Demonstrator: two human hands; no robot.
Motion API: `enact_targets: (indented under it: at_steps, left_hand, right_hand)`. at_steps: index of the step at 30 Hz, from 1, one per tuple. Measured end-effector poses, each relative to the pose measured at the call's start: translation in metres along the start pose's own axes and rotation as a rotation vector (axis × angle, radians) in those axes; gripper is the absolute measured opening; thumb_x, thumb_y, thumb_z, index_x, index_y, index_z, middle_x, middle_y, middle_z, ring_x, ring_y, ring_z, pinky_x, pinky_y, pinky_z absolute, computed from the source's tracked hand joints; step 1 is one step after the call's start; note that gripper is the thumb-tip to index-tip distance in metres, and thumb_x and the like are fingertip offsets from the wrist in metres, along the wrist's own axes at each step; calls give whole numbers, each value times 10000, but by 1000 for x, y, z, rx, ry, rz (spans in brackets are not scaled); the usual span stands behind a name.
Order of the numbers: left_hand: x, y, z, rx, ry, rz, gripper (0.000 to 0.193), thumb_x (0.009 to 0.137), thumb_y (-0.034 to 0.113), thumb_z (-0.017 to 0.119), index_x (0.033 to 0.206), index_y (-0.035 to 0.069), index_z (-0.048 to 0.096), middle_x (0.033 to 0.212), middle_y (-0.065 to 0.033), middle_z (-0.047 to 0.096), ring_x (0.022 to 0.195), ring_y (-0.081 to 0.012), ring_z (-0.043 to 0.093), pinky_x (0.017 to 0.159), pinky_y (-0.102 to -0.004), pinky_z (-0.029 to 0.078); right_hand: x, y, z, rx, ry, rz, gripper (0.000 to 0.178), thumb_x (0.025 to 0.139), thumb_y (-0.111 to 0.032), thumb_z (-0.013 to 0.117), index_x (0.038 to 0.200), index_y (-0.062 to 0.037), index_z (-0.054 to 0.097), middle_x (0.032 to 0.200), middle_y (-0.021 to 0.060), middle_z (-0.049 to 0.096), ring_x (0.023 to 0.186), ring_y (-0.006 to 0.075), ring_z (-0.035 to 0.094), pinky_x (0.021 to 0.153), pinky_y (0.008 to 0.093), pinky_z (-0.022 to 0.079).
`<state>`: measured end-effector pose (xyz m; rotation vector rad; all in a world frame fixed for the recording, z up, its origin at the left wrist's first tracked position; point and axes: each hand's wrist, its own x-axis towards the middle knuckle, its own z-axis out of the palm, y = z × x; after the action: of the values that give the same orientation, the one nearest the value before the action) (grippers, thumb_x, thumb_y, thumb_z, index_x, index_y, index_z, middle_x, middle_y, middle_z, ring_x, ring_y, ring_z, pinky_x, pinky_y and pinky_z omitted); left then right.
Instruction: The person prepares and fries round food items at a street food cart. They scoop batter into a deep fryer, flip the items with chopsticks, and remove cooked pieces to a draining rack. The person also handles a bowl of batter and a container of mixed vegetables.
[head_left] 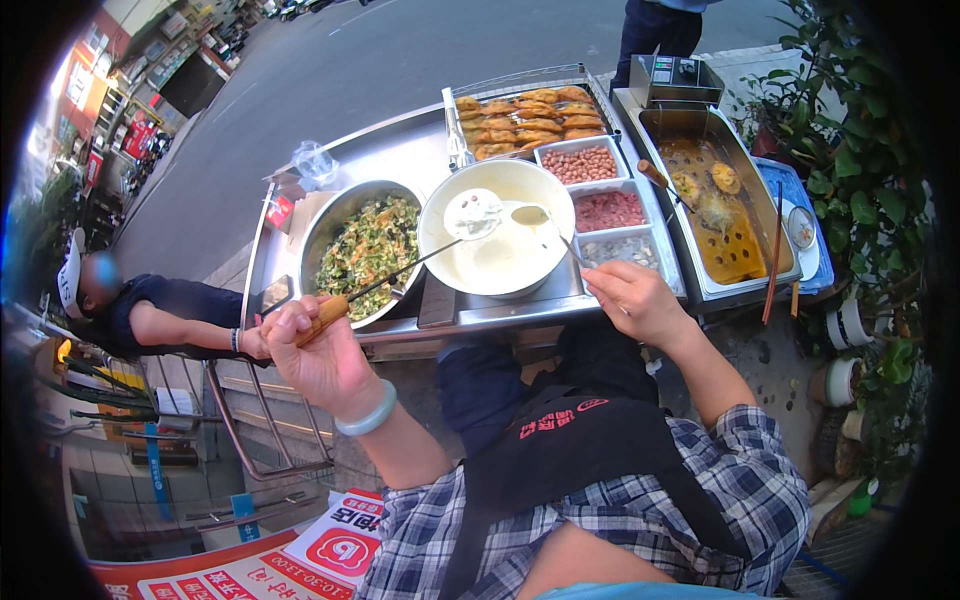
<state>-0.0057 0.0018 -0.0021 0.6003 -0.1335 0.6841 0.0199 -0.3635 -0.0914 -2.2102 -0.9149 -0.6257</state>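
My left hand [325,358] is closed around the wooden handle of a long thin ladle [412,268]. Its round flat head sits over the white batter bowl [496,291], loaded with white batter and a few reddish bits on top. In my right hand [637,302] is a metal spoon [532,215], its bowl tipped into the same bowl near the ladle head. Pale batter coats the bowl's inside. Left of it stands a steel bowl [324,217] of chopped greens mixed with orange shreds.
Right of the batter are tubs of peanuts [578,165], pink meat [608,211] and a pale filling [622,252]. Fried cakes [530,122] fill a rack behind. A fryer [735,215] holds hot oil with floating pieces. Another person [185,318] reaches to the cart's left edge.
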Motion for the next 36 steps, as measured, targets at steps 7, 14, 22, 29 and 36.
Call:
enact_targets:
  at_steps: [7,14,22,29,36]
  left_hand:
    - [-2,3,2,-3,-1,-6,224,831,-25,639,778,127,483,712,-27,499,777,-188,505,899,-375,408]
    - [-2,5,2,12,-8,0,241,835,-25,643,773,135,473,710,-19,497,771,-187,503,916,-376,403]
    - [2,3,0,-14,1,-9,227,830,-21,647,771,127,485,717,-24,488,785,-187,471,884,-363,382]
    - [0,-2,7,-37,21,-12,243,825,-29,651,758,128,478,714,-21,486,761,-176,455,873,-347,385]
    - [-5,-3,11,-9,24,-20,254,829,-22,654,747,132,470,708,-18,484,757,-174,457,889,-355,395]
  right_hand:
    - [5,1,10,8,13,-20,248,869,-5,736,1116,4,718,940,133,703,825,309,706,712,388,566]
    - [5,2,9,30,75,40,217,867,-14,727,1084,-5,716,908,133,690,797,328,689,690,399,559]
    - [-3,4,10,82,-7,55,237,855,-19,726,1091,-4,715,906,130,689,794,327,691,692,404,557]
    - [-6,-18,53,217,21,46,219,868,-29,723,1084,7,720,891,133,694,772,317,694,678,403,560]
    - [-2,-32,75,205,88,34,197,880,-29,712,1070,23,699,883,146,692,742,327,688,657,405,559]
